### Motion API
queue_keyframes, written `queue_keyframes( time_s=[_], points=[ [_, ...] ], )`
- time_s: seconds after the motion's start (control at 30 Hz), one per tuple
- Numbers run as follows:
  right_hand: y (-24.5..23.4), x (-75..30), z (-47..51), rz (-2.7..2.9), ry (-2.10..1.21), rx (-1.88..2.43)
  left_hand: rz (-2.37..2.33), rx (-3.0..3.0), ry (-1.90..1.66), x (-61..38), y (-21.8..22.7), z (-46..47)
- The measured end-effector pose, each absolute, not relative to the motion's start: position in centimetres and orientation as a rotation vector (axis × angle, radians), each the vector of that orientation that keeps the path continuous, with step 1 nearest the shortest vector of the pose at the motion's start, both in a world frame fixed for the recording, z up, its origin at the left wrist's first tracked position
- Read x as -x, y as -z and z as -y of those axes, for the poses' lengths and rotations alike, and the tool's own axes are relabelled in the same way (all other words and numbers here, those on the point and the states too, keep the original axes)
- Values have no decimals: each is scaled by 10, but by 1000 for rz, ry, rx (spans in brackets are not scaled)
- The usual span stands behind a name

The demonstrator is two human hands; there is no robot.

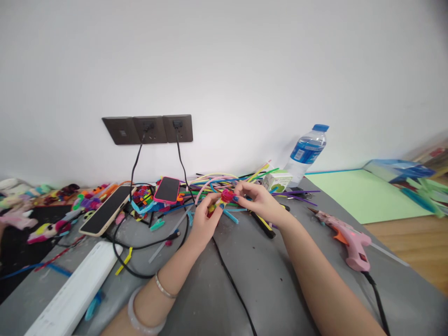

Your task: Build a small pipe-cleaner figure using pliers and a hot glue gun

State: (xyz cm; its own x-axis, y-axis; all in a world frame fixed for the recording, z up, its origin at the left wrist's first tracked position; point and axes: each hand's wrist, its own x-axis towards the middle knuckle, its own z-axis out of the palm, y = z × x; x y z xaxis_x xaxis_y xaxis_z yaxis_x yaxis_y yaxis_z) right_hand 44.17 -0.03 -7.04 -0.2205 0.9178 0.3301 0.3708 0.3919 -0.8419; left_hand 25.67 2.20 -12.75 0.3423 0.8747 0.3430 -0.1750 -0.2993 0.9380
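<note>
Between my two hands, above the grey table [245,270], is a small fuzzy red and yellow pipe-cleaner figure [227,196]. My left hand [207,212] is closed around its lower left side, thumb and fingers pinching it. My right hand [257,198] pinches the red top from the right with thumb and forefinger. Fingers cover much of the figure, so its full shape is hidden. Just behind the hands lies a pile of coloured pipe cleaners [219,179]. Yellow-and-black-handled pliers [262,225] lie under my right wrist.
A pink glue gun [355,247] lies at right with its cord trailing forward. A water bottle [306,151] leans by the wall near a small box [277,179]. Phones [107,211], a white power strip [75,291], black cables [233,280] and pipe-cleaner figures [49,231] occupy the left.
</note>
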Motion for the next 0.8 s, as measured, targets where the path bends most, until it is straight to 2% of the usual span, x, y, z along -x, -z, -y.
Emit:
queue_keyframes(
  time_s=[0.8],
  points=[
    [71,-441,0,1769,-822,1103,-660,-1521,-1193,-257,128,-22]
  ],
)
